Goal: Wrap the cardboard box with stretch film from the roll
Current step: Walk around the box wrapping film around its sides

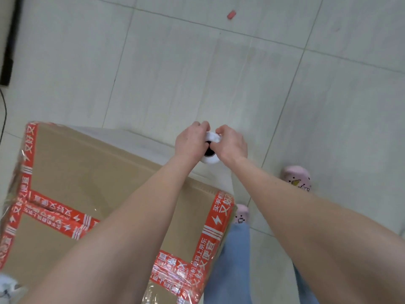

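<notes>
A large cardboard box (92, 176) with red printed tape along its edges stands on the floor at the lower left, with clear film glinting on its corners. Beyond its far right corner both hands hold the white stretch film roll (210, 159) upright. My left hand (190, 142) grips the roll's top from the left, and my right hand (232, 144) grips it from the right. A sheet of film (221, 181) runs from the roll down toward the box's right corner. Most of the roll is hidden by the hands.
Pale floor tiles (197, 73) stretch ahead and to the right. My legs in blue jeans (230, 266) and pink slippers (298, 177) stand right of the box. A small red scrap (231, 14) lies far ahead. Dark furniture (8, 40) and a cable line the left edge.
</notes>
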The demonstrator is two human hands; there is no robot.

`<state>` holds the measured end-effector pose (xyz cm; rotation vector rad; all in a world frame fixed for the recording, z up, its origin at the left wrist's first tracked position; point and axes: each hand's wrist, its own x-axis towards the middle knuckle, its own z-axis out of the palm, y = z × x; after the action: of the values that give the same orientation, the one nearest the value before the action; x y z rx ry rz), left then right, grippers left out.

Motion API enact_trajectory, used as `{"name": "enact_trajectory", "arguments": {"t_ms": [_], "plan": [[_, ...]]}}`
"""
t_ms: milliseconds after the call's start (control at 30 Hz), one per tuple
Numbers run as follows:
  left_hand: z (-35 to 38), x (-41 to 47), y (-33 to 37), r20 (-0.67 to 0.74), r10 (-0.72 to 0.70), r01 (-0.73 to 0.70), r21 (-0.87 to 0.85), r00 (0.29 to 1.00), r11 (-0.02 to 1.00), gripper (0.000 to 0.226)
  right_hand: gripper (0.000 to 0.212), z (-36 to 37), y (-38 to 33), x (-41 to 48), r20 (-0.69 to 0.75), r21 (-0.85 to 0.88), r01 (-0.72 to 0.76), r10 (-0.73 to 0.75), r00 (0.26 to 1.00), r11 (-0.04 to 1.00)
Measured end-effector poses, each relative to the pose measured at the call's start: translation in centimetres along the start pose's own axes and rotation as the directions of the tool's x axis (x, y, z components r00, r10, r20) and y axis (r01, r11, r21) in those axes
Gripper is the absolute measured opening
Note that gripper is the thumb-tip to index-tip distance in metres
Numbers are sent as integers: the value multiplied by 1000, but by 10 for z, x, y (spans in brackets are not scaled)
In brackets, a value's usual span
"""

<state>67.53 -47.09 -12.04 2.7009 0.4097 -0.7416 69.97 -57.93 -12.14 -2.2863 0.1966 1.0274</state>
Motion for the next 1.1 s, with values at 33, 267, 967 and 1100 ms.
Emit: {"name": "enact_trajectory", "arguments": {"t_ms": [33,267,967,1100], "plan": [[-2,1,0,-8,12,-12,-2,1000,1000,26,39,0,0,1,17,4,0,0,1000,1000],[-8,5,4,-38,-139,134,-101,990,986,18,37,-9,-8,8,-7,-181,-3,2,1000,983],[-31,-9,-29,-9,-409,406,-115,912,907,37,21,8,-61,15,276,-143,114,-71,959,983],[-33,-7,-34,29,-343,344,-79,939,936,39,15,13,-63,11,285,-178,140,-85,955,974]]}}
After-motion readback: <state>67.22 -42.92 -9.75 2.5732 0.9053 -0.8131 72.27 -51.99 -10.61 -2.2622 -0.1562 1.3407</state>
